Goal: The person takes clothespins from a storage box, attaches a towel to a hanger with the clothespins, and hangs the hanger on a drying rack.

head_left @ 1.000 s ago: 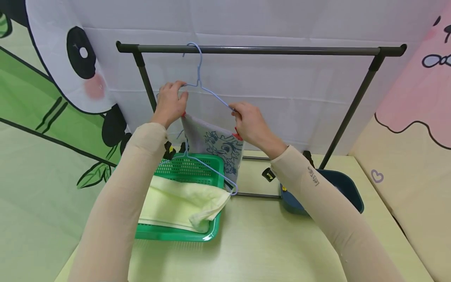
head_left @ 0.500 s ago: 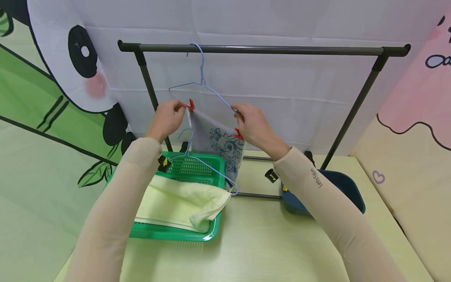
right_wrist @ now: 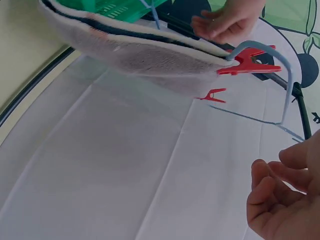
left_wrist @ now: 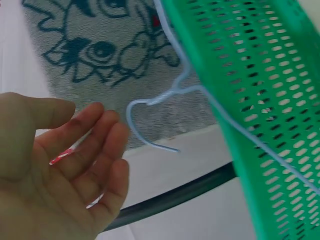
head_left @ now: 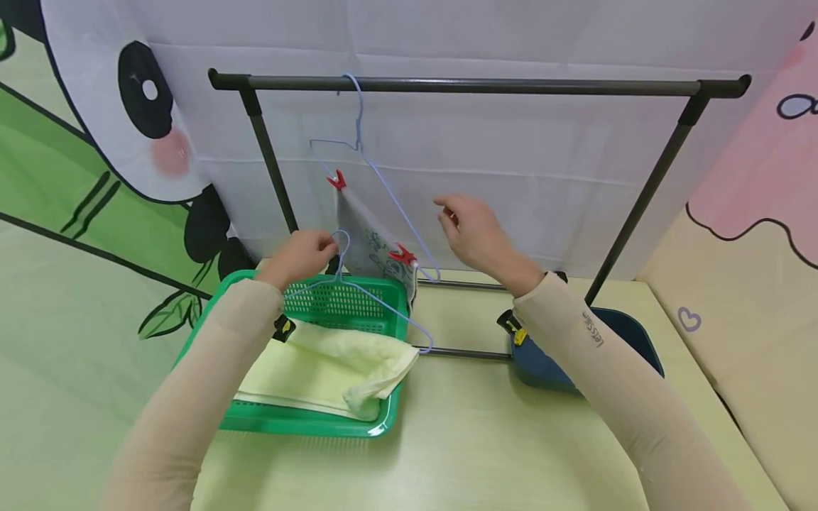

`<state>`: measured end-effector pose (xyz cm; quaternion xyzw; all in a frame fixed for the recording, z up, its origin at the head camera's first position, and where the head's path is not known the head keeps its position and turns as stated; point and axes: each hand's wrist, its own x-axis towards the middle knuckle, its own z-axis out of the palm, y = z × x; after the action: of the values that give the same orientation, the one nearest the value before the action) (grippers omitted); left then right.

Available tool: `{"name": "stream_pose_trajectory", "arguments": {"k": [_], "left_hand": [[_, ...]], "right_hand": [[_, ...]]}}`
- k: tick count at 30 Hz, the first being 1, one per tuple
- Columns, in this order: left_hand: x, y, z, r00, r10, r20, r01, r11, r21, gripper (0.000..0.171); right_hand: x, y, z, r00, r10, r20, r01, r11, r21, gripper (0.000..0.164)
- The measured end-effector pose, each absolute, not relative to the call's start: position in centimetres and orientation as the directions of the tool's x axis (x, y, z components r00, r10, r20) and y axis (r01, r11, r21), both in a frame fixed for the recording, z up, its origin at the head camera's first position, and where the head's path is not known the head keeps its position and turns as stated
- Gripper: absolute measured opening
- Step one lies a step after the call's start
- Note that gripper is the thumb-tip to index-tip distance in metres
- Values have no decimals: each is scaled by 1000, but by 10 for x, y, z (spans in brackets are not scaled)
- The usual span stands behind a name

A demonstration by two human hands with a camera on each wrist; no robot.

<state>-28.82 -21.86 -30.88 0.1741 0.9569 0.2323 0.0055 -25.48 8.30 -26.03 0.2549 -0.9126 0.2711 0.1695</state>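
A blue wire hanger (head_left: 360,117) hangs by its hook from the rack's bar, turned at an angle. Two red clips, a left one (head_left: 336,180) and a right one (head_left: 402,254), fasten a grey patterned towel (head_left: 367,234) to its lower wire. My right hand (head_left: 476,231) is in the air right of this hanger, fingers loosely bent, holding nothing. My left hand (head_left: 299,257) is by the hook of a second blue hanger (left_wrist: 177,90), which lies over the green basket. In the left wrist view its fingers are loosely curved beside that hook, apart from it.
The green basket (head_left: 383,429) contains a folded pale yellow towel (head_left: 319,355). A dark rack bar (head_left: 511,86) spans the back, its legs standing on the table (head_left: 460,440). At the right, a dark blue bin (head_left: 629,341) sits partly behind my sleeve.
My left hand has left the hanging towel's left clip and come down to the second hanger's hook. My right hand has let go of the hung hanger and drawn right; the hanger has swung round.
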Motion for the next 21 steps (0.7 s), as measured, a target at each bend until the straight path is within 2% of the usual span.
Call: {"name": "stream_pose_trajectory", "arguments": {"k": [7,14,21], "left_hand": [[-282,-225,-331,-923,385,-15,351,854,384,28],[-276,-225,-346,-908,416,-51,364,842,398,32],[-272,-225,-352,-904,419,-82,347,833,431,34]], "right_hand": [[-254,112,-274,-824,-378,422,-537,758,-369,29],[-249,145,-291,-854,-395,340,-504,792,-345,26],[-240,174,-311,-873,-436,217,-483,835,-265,23]]}}
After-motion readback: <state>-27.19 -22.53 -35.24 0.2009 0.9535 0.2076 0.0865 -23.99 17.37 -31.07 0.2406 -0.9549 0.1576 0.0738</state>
